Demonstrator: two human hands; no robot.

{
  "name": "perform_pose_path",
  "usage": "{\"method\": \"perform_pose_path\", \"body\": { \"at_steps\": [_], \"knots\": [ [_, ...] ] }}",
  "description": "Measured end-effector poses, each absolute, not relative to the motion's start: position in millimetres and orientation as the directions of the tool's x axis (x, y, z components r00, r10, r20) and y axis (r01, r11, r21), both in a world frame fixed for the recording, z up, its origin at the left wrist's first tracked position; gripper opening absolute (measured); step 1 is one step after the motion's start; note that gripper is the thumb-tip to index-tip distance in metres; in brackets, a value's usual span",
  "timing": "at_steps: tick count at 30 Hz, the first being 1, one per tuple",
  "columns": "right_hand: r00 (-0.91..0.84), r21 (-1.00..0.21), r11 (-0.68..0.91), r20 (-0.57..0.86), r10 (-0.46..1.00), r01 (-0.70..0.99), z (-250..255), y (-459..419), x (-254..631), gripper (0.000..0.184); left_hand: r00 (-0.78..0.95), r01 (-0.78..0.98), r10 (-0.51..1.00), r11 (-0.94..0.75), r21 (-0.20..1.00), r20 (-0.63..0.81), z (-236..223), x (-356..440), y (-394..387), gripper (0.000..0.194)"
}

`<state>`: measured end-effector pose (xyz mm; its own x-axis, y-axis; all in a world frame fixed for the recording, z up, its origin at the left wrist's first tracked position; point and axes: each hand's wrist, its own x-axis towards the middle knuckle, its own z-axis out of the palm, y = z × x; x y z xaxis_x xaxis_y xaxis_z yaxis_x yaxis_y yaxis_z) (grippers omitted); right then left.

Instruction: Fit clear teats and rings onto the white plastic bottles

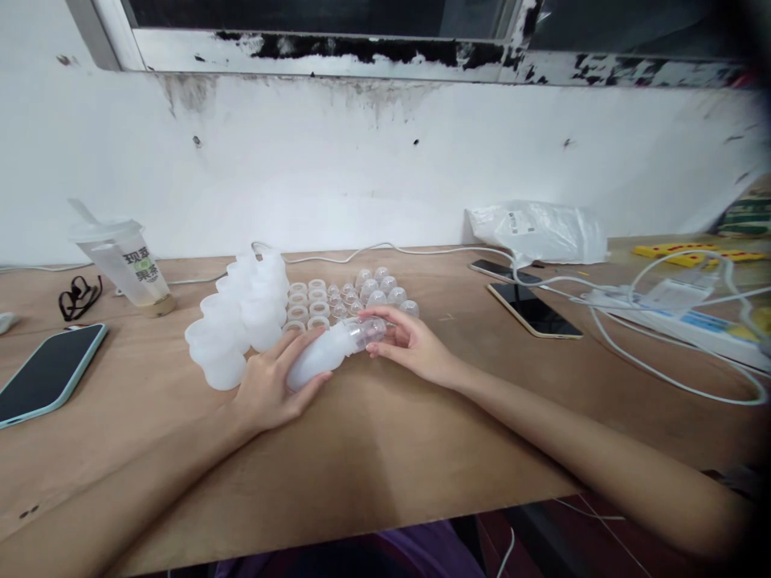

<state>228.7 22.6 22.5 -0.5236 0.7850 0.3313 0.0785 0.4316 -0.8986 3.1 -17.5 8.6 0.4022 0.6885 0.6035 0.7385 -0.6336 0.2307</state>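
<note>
My left hand [271,385] grips the body of a small frosted white bottle [322,356] lying tilted just above the wooden table [373,449]. My right hand [409,343] pinches the clear cap [370,328] on the bottle's neck. Behind the hands stand several more white bottles [241,317], rows of white rings [307,303] and clear domed caps [379,289].
A phone [45,371] lies at the left, near a drink cup [129,269] and a black hair tie [78,295]. Two phones [533,309], a white plastic bag [539,231], white cables [632,337] and a power strip [692,325] lie at the right.
</note>
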Motion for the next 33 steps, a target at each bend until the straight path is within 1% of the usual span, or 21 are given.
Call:
{"method": "perform_pose_path", "body": {
  "at_steps": [6,8,10,18,22,25,28,33],
  "knots": [
    [-0.542,-0.914,0.404,0.319,0.778,0.042,24,24,230,0.040,0.431,0.766,0.634,-0.633,0.111,0.642,8,1,-18,0.051],
    [-0.540,-0.915,0.401,0.315,0.780,0.046,24,24,231,0.040,0.435,0.773,0.637,-0.627,0.099,0.636,9,1,-19,0.051],
    [-0.536,-0.914,0.400,0.308,0.786,0.061,24,24,231,0.041,0.437,0.771,0.658,-0.625,0.121,0.614,11,2,-20,0.050],
    [-0.502,-0.906,0.396,0.273,0.820,0.153,26,22,231,0.043,0.437,0.707,0.730,-0.640,0.301,0.526,18,2,-19,0.050],
    [-0.543,-0.894,0.426,0.290,0.788,0.140,31,19,230,0.040,0.450,0.649,0.768,-0.632,0.423,0.456,25,4,-21,0.047],
    [-0.559,-0.891,0.440,0.308,0.770,0.116,32,18,229,0.039,0.428,0.625,0.822,-0.569,0.534,0.375,31,7,-24,0.045],
    [-0.560,-0.905,0.411,0.286,0.777,0.108,31,19,229,0.040,0.395,0.600,0.868,-0.492,0.631,0.302,36,10,-27,0.044],
    [-0.589,-0.906,0.416,0.296,0.752,0.076,26,21,229,0.039,0.388,0.467,0.901,-0.374,0.802,0.194,36,11,-25,0.042]
  ]
}}
